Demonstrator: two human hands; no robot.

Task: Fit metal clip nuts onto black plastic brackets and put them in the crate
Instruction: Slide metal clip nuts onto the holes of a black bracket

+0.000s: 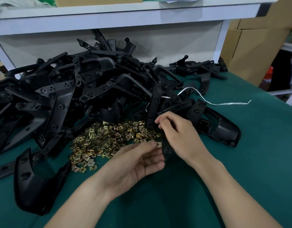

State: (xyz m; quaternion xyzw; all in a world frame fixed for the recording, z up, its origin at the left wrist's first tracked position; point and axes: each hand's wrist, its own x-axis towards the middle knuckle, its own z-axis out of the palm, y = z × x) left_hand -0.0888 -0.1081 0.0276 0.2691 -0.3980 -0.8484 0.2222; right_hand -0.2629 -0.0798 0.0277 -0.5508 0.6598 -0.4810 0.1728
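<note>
1. Brass-toned clip nut (158, 144): my left grip (138, 160) is pinching it between thumb and fingertips. It is sitting right against the edge of the black bracket (166, 149). Whether it is already sliding on, I cannot tell.
2. My right grip (174, 134) is curling round the upper part of that bracket, fingers clamped on it, and holding it low over the green worktop (257, 162), just right of the nuts.
3. I am reading this as the fitting step on one piece, under way and not finished.
4. The nut pile (109, 140) is lying just left of both hands and looking plentiful, so I am judging that many fittings remain.
5. The bracket heap (72, 92) is filling the back and left of the worktop. I am spotting no brass on those pieces, so most are probably unfitted, though fine detail is hard to read.
6. The crate is not showing anywhere, so I am unable to count finished pieces.
7. A white string (207, 100) is trailing off the heap's right side onto the worktop.
8. Overall, I am placing the job far from done.
</note>
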